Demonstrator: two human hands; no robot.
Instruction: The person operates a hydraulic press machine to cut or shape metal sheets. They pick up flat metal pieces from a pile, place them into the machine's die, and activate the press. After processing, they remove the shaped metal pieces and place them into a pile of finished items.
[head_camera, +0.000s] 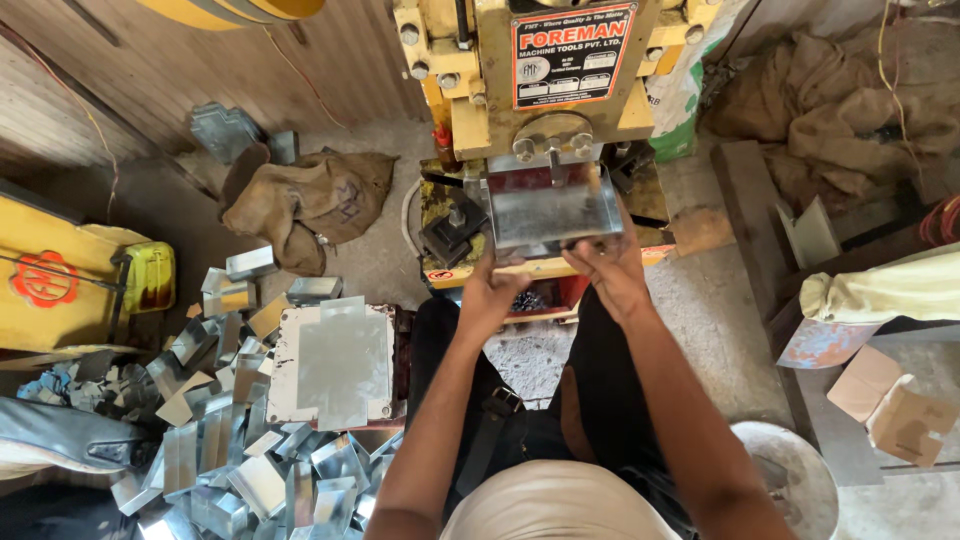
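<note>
A shiny sheet-metal piece (550, 208) with bent-up side flanges lies under the head of a yellow press machine (520, 90). Both hands grip its near edge: my left hand (490, 290) at the near left corner, my right hand (608, 268) at the near right corner. The piece sits on the press bed, below two round bolts of the ram. My forearms reach forward over my dark trousers.
A stack of flat metal blanks (335, 365) rests on a stand at my left. Several bent metal pieces (250, 470) are heaped on the floor beside it. Burlap sacks (310, 200) lie behind; a white bucket (795, 480) and cardboard scraps (890, 405) sit at the right.
</note>
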